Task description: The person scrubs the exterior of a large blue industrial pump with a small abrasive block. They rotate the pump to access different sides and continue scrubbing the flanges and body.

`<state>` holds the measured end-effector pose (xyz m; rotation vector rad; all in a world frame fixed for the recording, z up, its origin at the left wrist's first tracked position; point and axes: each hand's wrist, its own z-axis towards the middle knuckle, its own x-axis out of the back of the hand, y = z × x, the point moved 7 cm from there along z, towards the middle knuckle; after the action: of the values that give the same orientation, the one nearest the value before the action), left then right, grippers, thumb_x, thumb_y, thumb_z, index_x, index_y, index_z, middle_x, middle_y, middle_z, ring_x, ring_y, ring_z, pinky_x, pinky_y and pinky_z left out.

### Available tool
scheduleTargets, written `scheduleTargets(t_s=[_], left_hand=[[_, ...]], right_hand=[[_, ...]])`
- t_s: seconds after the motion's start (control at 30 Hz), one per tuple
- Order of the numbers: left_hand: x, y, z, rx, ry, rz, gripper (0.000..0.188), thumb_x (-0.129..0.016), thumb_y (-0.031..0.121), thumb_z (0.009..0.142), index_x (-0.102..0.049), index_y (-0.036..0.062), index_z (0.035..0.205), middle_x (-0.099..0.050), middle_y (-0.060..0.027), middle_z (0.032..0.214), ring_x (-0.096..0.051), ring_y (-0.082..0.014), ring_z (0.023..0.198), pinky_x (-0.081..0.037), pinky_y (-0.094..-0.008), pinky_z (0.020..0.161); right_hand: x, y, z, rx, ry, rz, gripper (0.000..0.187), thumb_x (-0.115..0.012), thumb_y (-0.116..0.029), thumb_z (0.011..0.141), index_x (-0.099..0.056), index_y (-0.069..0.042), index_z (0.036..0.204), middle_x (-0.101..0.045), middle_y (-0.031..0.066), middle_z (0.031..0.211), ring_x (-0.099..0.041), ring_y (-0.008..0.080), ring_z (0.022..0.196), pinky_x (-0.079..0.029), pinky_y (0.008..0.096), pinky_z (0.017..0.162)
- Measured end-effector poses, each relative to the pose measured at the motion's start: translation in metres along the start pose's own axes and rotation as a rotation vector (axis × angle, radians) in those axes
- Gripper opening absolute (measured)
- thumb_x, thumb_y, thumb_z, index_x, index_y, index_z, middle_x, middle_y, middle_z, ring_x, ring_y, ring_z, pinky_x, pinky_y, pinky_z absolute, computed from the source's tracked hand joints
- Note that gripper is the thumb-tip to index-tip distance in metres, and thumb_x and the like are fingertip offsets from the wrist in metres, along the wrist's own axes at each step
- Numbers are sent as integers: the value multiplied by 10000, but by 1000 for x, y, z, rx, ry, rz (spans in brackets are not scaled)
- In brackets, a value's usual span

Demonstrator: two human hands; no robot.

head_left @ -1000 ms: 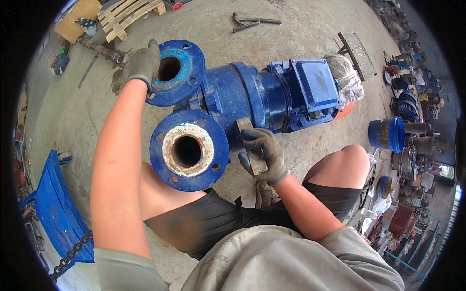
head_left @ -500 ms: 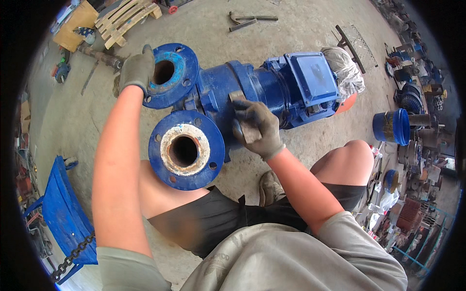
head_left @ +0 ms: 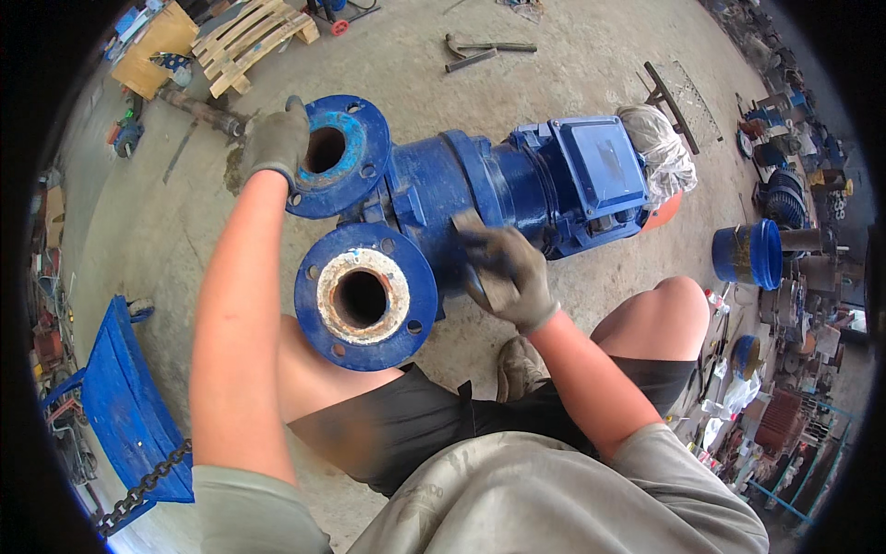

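Note:
A blue pump (head_left: 429, 180) with a motor and a square terminal box (head_left: 604, 164) lies across the space in front of me. Two round flanges face up at its left end. My gloved left hand (head_left: 277, 143) is closed round the outer rim of the far flange (head_left: 369, 129), which has bright blue paint about its bore. The near flange (head_left: 423, 277) has a whitish, rust-marked face. In my gloved right hand (head_left: 512, 277) is a flat greyish-tan strip (head_left: 467, 222), held against the pump body; motion blurs the fingers, and part of the strip is hidden.
White plastic wrap (head_left: 660, 157) covers the motor's far-right end. A blue bucket (head_left: 764, 254) and many machine parts line the right side. A blue metal cart (head_left: 129, 397) with a chain stands at left. Metal bars (head_left: 472, 61) and a wooden pallet (head_left: 249, 42) lie farther off.
The whole view has shifted slightly. My right hand and the strip have slid a little toward me along the pump body. My left hand keeps its hold on the far flange.

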<state>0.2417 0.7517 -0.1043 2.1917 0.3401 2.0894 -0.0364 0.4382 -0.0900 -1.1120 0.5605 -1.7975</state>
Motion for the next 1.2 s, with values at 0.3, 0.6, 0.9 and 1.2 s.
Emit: scheduleTargets(t_s=[0.3,0.6,0.9,1.2], left_hand=[[11,2,-12,118,12,-65,731,-320,508,1156,-758,-49,1335,-672,-318,1465,-653,-459,1381,-443,-525,1230],[19,6,-20,178,-36,-120,729,-344,546,1141,-692,-21,1440,-629,-307,1534,-588,-462,1459,-427,-527,1245],[13,8,-14,113,-96,-20,724,-358,559,1137,-621,16,1537,-587,-282,1599,-561,-455,1488,-413,-528,1254],[10,4,-9,99,12,-91,742,-330,533,1145,-764,-38,1335,-680,-309,1464,-641,-448,1409,-455,-519,1229]], right_hand=[[-3,10,0,-105,-84,-57,392,-868,-112,830,-736,-26,1188,-788,177,1252,-779,362,1062,-625,408,901],[-2,23,37,-106,-202,80,352,-896,-200,838,-725,-32,1095,-791,168,1228,-762,362,1078,-609,419,946],[-22,41,68,-14,-339,32,365,-831,-128,866,-766,-8,1205,-796,168,1190,-750,337,1032,-597,411,947],[-28,53,83,-119,-394,-39,573,-877,-353,837,-751,-28,1292,-790,166,1140,-694,391,1142,-556,455,1057]])
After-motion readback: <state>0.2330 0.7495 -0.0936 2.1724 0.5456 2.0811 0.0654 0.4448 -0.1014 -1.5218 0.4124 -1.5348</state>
